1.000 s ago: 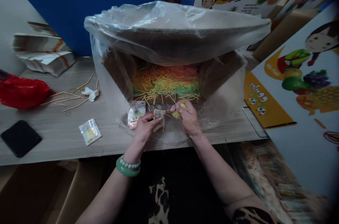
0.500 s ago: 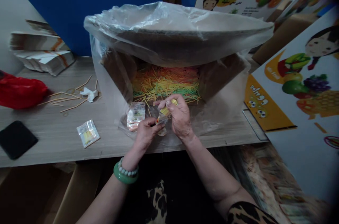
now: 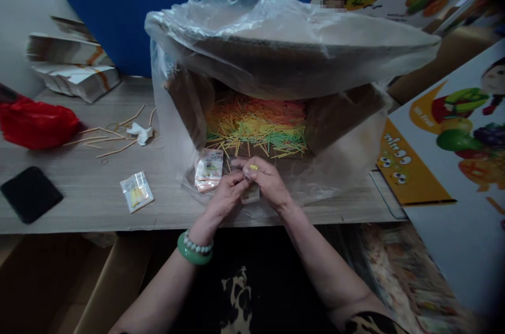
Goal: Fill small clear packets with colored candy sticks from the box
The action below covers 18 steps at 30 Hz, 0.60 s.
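Note:
My left hand (image 3: 228,193) is closed on the edge of a small clear packet (image 3: 251,194), which is partly hidden by my fingers. My right hand (image 3: 265,179) is closed around yellow sticks (image 3: 254,167); only their ends show above the thumb. Both hands meet at the front of a box lined with a plastic bag (image 3: 347,160). Inside it lies a loose heap of thin sticks (image 3: 256,129) in orange, yellow and green. Just left of my hands is a small pile of printed packets (image 3: 209,168), lying on the plastic.
A filled packet (image 3: 137,192) and a black flat object (image 3: 30,194) lie on the table's left. Behind them are a red bag (image 3: 37,123), rubber bands, crumpled tissue (image 3: 141,134) and stacked cartons (image 3: 74,79). A printed carton (image 3: 453,165) stands at the right.
My right hand has come down and closer to my left, and the yellow sticks now show less, lower at the packet. The whole view has shifted slightly.

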{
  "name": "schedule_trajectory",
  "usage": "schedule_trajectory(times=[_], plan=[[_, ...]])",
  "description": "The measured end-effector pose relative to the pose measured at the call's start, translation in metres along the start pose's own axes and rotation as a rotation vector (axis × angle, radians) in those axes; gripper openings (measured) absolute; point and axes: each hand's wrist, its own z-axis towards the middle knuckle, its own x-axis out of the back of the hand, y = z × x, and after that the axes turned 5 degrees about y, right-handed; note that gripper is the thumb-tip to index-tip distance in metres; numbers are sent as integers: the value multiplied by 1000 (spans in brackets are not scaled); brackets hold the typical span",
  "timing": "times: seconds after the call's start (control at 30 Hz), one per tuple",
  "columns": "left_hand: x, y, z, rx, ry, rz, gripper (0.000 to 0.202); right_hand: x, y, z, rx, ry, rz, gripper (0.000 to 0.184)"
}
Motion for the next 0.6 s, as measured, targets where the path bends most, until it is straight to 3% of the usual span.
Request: schedule_trajectory(times=[0.07,0.17,0.27,0.33,0.43,0.53,0.6], plan=[[4,-4,1,41,18,-106,28,6,1,-1,-2,-65,-27,12],[12,-8,2,111,42,-276,29,16,6,-3,20,-45,-54,31],[18,-8,-2,76,58,-292,29,16,15,-6,26,28,-236,21],[21,-7,-9,48,66,-284,29,7,19,-10,75,58,-396,10],[27,-6,-24,59,100,-268,24,-14,22,-17,178,53,-471,12],[43,-1,-43,59,229,-237,18,-36,23,-25,193,-59,-467,16],[60,6,-54,48,330,-253,18,-45,25,-27,131,-92,-497,14]])
